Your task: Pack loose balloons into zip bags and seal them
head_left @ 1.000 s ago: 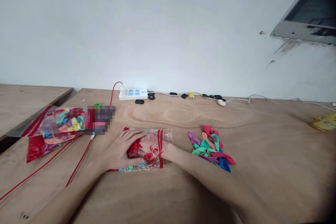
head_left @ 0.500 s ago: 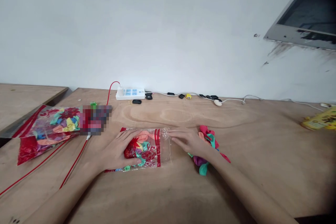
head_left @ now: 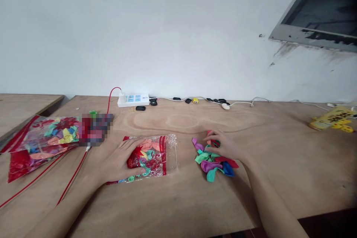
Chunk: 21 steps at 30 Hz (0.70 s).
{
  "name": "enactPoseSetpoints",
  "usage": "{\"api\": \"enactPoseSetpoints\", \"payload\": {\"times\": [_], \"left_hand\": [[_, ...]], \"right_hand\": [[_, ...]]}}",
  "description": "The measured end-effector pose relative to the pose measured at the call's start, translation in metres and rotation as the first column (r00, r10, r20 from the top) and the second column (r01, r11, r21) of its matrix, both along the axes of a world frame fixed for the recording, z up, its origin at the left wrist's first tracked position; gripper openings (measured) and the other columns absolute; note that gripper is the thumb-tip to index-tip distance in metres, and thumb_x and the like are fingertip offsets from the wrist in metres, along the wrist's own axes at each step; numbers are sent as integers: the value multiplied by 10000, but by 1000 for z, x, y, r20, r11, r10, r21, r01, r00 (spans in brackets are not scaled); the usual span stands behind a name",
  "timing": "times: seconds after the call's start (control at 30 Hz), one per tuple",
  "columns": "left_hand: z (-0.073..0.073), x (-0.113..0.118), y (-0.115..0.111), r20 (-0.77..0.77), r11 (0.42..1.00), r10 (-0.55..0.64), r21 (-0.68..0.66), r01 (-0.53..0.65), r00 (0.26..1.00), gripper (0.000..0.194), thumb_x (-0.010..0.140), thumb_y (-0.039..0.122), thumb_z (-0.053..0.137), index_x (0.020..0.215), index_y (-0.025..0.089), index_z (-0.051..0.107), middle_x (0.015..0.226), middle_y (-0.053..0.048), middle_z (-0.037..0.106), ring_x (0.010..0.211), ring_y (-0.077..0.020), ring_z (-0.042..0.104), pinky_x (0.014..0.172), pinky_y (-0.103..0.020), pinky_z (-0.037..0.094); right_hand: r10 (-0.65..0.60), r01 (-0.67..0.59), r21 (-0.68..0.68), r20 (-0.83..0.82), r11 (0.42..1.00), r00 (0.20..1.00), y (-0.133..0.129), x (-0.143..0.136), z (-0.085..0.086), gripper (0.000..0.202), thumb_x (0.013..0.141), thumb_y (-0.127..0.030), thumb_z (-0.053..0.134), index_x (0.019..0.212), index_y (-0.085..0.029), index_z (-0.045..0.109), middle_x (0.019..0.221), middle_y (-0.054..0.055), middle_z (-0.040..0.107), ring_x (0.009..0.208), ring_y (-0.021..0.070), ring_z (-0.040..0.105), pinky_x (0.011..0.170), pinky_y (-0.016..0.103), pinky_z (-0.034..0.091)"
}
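Observation:
My left hand (head_left: 118, 161) lies over the left part of a clear plastic bag (head_left: 171, 160) with red stripes. Its thumb and fingers are spread wide on the bag. Colourful uninflated balloons (head_left: 146, 154) show through the film. To the right, my right hand (head_left: 227, 147) reaches over a loose heap of balloons (head_left: 213, 167) in green, purple, red and blue. Its fingers are curved, with a gap between thumb and forefinger where balloons show. The fingertips are at the top of the heap.
Two more balloon bags (head_left: 46, 137) lie overlapping at left, beside a blurred-out object (head_left: 95, 129) with a red cable (head_left: 72, 174). A white power strip (head_left: 134, 100) and small black items (head_left: 188, 101) line the wall. At right lies a yellow package (head_left: 330, 118).
My right hand has moved right, from the bag's clear end to the loose balloons, its fingers now curved. My left hand stays on the bag. The view has shifted slightly right.

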<state>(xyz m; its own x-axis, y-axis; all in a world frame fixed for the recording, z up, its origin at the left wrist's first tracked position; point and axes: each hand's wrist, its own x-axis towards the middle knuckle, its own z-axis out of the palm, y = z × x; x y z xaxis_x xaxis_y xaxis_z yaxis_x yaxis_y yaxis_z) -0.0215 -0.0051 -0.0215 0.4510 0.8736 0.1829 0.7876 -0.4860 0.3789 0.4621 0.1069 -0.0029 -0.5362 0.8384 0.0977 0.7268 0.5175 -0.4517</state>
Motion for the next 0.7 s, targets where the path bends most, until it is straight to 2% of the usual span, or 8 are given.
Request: {"api": "enactPoseSetpoints", "payload": {"times": [0.1,0.17,0.23,0.33,0.43,0.5,0.57,0.7], "left_hand": [[0,0,0,19,1000,-7,0,7,1000,941,867,690,758,1630,287,384,1638,-134,484,1470,-413,486,1195,-590,425],[-1,-1,0,12,1000,-7,-3,7,1000,932,874,688,754,1627,282,384,1639,-138,480,1474,-408,480,1195,-583,426],[-1,-1,0,-1,1000,-5,1,5,1000,923,877,695,746,1622,284,387,1633,-138,488,1474,-408,481,1188,-579,432],[0,-1,0,-7,1000,-6,19,6,1000,915,878,701,741,1619,294,391,1618,-132,509,1463,-409,495,1183,-573,436],[2,0,0,-10,1000,-7,28,7,1000,923,879,703,738,1628,307,374,1605,-127,525,1448,-407,513,1167,-569,452],[3,1,0,-1,999,-10,33,10,1000,933,877,702,739,1638,317,360,1594,-122,537,1429,-408,531,1152,-565,467],[4,1,0,9,999,-10,34,10,1000,934,875,699,740,1639,316,364,1589,-124,541,1416,-409,543,1153,-564,468],[5,2,0,-17,1000,5,17,-4,1000,918,879,710,729,1624,305,380,1607,-119,527,1419,-410,540,1150,-566,473]], "right_hand": [[1,-1,-1,28,1000,1000,1,5,-3,180,868,-410,754,912,-255,835,1132,104,705,1087,308,677,974,461,548],[-24,24,7,-27,1000,999,-1,0,-1,164,884,-357,703,856,-245,819,1091,94,721,1045,289,688,946,435,550],[-75,69,-45,-153,997,985,-4,-8,3,200,925,-362,650,917,-234,804,1012,77,743,944,258,707,862,393,565],[-157,101,-171,-352,980,923,-13,-25,12,300,991,-453,591,1048,-222,774,857,48,753,787,232,708,732,356,566],[-107,12,-194,-489,981,865,-24,-42,20,334,995,-504,609,1078,-225,772,990,68,785,907,251,733,808,371,585],[-34,-65,-168,-531,984,846,-30,-53,22,319,994,-501,623,1048,-229,781,1073,80,780,962,251,727,835,376,586],[15,-112,-144,-549,983,836,-36,-64,20,306,998,-490,627,1008,-229,787,1043,79,771,908,231,715,778,357,582],[-7,-82,-142,-537,987,843,-42,-82,7,264,995,-457,660,1034,-230,789,979,58,773,861,211,705,744,333,567]]}}
